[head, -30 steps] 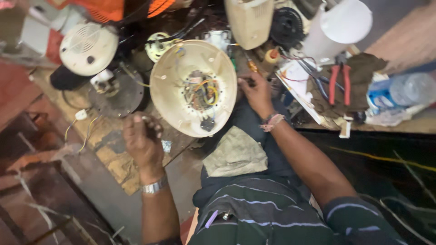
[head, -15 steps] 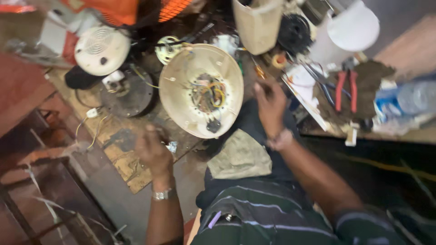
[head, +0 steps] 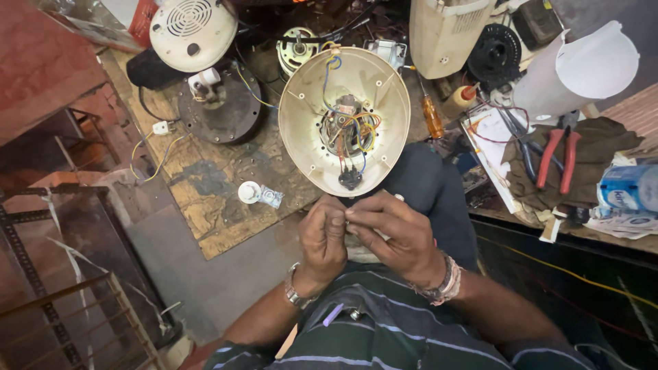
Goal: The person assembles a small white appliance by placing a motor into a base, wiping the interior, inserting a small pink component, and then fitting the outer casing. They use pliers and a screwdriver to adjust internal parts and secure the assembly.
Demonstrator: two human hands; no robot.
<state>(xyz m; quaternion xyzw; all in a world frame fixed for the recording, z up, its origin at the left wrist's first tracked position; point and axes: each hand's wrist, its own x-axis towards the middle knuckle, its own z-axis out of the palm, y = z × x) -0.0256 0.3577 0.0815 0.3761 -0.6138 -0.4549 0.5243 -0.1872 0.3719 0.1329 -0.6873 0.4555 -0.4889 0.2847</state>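
Hands together over the lap, just below the cream fan housing. Left hand and right hand touch at the fingertips, both pinched on something small between them; too small and too hidden to tell what it is. Metal watch on the left wrist, bead bracelets on the right.

Housing lies open side up, near end resting on the person's knee, far end on the worktop. Inside: coloured wires round a middle block, black part at the near rim.

Orange-handled screwdriver just beside the housing's right rim. Small motor touching or nearly touching its far-left edge. Round dark base plate left of that, white vented grille at the far-left corner. Small white round part near the worktop's front edge, well apart from the hands.

Right side: red-handled pliers on a brown rag, white plastic jug behind, plastic bottle at the right edge.
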